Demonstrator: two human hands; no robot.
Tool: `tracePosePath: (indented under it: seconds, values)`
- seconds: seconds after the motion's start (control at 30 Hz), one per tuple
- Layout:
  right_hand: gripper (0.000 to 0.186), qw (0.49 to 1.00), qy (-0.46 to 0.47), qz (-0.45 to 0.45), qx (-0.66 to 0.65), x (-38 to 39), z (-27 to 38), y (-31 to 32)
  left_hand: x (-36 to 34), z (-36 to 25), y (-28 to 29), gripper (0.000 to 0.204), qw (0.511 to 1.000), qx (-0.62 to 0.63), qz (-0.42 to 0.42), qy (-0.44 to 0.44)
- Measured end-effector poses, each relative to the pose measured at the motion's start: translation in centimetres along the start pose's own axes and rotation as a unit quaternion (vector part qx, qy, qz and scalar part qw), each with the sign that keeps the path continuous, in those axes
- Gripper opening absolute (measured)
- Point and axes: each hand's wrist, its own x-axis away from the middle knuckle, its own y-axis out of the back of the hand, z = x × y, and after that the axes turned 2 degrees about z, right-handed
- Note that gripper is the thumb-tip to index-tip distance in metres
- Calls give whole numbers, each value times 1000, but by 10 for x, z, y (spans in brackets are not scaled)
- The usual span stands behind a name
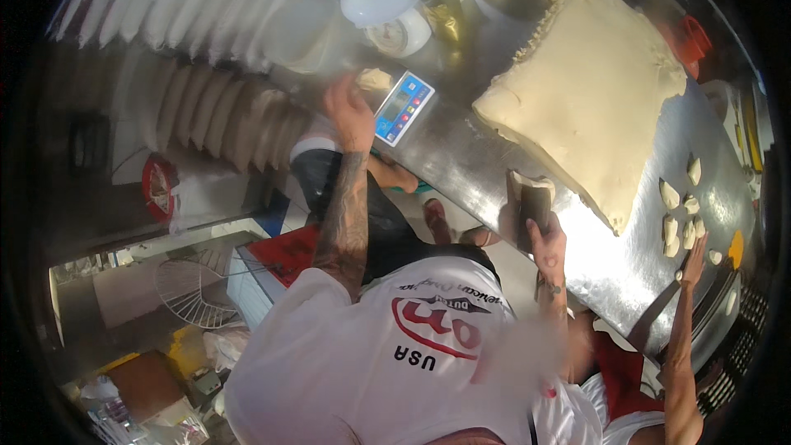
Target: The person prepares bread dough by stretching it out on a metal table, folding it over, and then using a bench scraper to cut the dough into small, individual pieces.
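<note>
My left hand [349, 110] is at the near left edge of the steel table, its slightly blurred fingers loosely apart. Just beyond them lies a small dough piece [375, 80], beside the blue display of a digital scale [404, 107]; whether the fingers touch the dough is unclear. My right hand [549, 247] grips a flat, dark dough scraper [534, 208] with pale dough along its far edge. The scraper is near the table's front edge, close to the corner of a large slab of dough [585, 74].
At right, a co-worker's hand [695, 262] reaches several small dough pieces [671, 231] on the table. A white dial scale [395, 33] with a pan stands at the back left, near a cloudy plastic tub [305, 33]. Stacked white sacks [189, 0] fill the far left.
</note>
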Motion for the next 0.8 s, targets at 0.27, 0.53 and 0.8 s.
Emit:
tracePosePath:
  seconds: [0.27, 0.53, 0.8]
  values:
    - [32, 984, -33, -56, -165, 4, -42, 1, 7, -20, -24, 51, 993, -108, 7, -51]
    - [51, 968, -12, -167, -187, 19, -106, 9, -45, 46, -67, 34, 963, -135, 208, -109]
    - [49, 975, -40, -191, -106, 34, -81, 24, -34, 53, -143, 40, 915, 239, 325, -29]
